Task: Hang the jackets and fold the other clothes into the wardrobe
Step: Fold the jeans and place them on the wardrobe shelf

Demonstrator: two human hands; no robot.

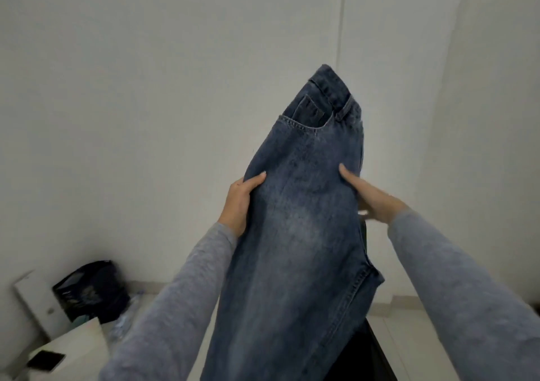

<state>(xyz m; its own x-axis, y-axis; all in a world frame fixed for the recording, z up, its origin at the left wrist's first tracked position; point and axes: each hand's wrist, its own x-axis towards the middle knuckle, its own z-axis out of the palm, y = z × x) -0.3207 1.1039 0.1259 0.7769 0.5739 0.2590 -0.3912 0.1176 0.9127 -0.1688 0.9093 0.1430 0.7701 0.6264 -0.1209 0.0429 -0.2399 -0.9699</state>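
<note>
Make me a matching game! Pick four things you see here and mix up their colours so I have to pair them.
Things:
1. jeans
2. left sleeve
3. bag on the floor
4. wall

Colours:
A. black
B. white
C. blue
D. grey

Right pairs: 1-C, 2-D, 3-A, 4-B.

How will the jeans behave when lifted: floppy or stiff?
Probably floppy overall: the jeans hang in a long drape below the left hand and right hand. Some body, though: the waistband stands up above the grip without folding over. Likely heavyish for cloth, since the denim looks thick.
</note>
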